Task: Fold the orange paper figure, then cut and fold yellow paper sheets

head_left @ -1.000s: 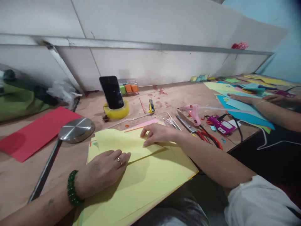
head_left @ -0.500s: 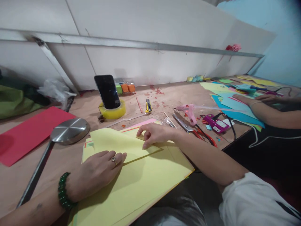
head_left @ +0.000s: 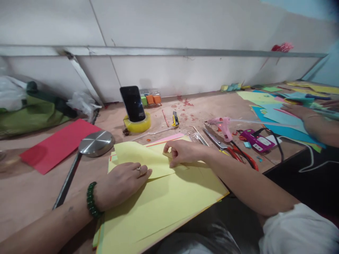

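Note:
A yellow paper sheet [head_left: 140, 155] is folded over on top of a stack of yellow paper [head_left: 159, 201]. My left hand [head_left: 123, 185], with a ring and a green bead bracelet, lies on the fold and presses it down, fingers laid along the paper. At the far right end of that folded sheet, my right hand [head_left: 182, 152] pinches the paper between thumb and index finger, the other fingers curled in. Beyond the stack, close to my right hand, lie scissors [head_left: 217, 141] with red handles and a pink glue gun [head_left: 224, 126].
Red paper [head_left: 58, 144] and a round metal stand base [head_left: 96, 143] lie on the left. A phone [head_left: 132, 104] leans in a yellow tape roll [head_left: 139, 123], near a utility knife [head_left: 175, 119]. A purple power adapter [head_left: 256, 140] with cords is right; a co-worker's hand [head_left: 296, 111] rests over blue paper [head_left: 280, 125].
The view has swung left, so everything sits further right. My right hand's pinch has lifted the paper's end slightly and curled it; my left hand keeps its place on the fold.

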Demonstrator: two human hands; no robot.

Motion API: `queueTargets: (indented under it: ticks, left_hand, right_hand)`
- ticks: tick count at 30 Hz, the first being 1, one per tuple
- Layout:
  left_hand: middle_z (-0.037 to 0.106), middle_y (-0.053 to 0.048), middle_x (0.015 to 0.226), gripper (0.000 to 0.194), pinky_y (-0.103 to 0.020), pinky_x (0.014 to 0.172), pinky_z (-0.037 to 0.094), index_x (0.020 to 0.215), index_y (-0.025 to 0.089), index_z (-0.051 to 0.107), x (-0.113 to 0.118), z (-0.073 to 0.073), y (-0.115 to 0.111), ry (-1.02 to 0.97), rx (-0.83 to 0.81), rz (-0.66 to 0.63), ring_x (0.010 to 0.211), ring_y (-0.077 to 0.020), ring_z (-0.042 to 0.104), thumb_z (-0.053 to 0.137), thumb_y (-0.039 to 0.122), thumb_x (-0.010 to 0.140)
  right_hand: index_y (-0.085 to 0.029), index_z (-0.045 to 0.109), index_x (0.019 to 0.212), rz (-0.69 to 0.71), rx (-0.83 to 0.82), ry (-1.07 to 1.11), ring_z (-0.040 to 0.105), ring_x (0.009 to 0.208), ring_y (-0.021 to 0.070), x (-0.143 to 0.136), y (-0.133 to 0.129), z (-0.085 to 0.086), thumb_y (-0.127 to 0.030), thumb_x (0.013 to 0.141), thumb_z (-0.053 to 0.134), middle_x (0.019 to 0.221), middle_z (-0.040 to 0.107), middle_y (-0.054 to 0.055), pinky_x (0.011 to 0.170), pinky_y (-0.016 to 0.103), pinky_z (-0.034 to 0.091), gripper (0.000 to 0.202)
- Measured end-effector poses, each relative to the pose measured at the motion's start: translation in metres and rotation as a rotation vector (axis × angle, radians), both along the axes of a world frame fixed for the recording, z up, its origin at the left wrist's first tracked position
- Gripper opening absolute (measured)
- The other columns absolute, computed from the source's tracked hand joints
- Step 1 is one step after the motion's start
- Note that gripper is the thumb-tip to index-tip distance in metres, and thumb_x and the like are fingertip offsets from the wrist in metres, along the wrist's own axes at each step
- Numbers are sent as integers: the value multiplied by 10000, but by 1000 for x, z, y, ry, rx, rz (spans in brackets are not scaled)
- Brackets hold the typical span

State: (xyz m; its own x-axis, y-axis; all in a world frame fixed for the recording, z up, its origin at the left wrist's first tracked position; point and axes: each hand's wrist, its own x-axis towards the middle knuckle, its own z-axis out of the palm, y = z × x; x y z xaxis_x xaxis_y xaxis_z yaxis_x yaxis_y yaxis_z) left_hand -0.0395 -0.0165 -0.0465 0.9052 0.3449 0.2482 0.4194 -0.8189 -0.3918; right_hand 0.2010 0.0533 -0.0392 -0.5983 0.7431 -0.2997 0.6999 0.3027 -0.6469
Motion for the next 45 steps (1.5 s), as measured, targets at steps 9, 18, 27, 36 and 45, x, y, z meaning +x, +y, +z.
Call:
queueTargets:
  ticks: [9, 18, 27, 36, 45]
  left_hand:
    - [702, -39, 807, 308, -243, 586, 434, 841, 197, 693, -8, 0, 10, -182, -398, 101, 703, -152, 639, 405, 153, 941]
    - [682, -39, 796, 245, -259, 567, 446, 872, 176, 678, -6, 0, 4, -12, -306, 118, 655, -166, 611, 455, 75, 881]
    - [718, -56, 854, 375, -290, 657, 538, 934, 151, 663, -2, 9, -1, 167, -249, 121, 709, -192, 665, 423, -78, 760]
    - [709, -57, 838, 286, -294, 610, 518, 872, 148, 661, -1, 1, -4, 197, -219, 124, 656, -193, 643, 514, -65, 750]
    - [695, -53, 830, 313, -296, 613, 503, 863, 149, 664, 0, 0, -5, 173, -211, 115, 661, -191, 625, 491, -86, 749]
  right_hand:
    - [-175, 593, 1072, 9, -40, 58, 552, 555, 124, 2, 2, -3, -222, 638, 805, 620, 587, -73, 536, 229, 370, 485]
    - [-172, 559, 1146, 58, -8, -2, 565, 621, 129, 3, 3, 0, -278, 680, 793, 700, 603, -48, 549, 219, 374, 532]
    - [-181, 609, 1061, 71, 153, -298, 579, 733, 175, 11, 5, 10, -393, 615, 829, 915, 673, 41, 577, 227, 348, 541]
    - [-166, 660, 756, -96, 215, -57, 519, 623, 122, -4, 0, 5, -400, 833, 661, 692, 634, -3, 543, 224, 291, 247]
    - [-189, 644, 749, 1, 139, -66, 546, 640, 122, 3, 5, -1, -373, 704, 781, 726, 644, -26, 535, 209, 319, 234]
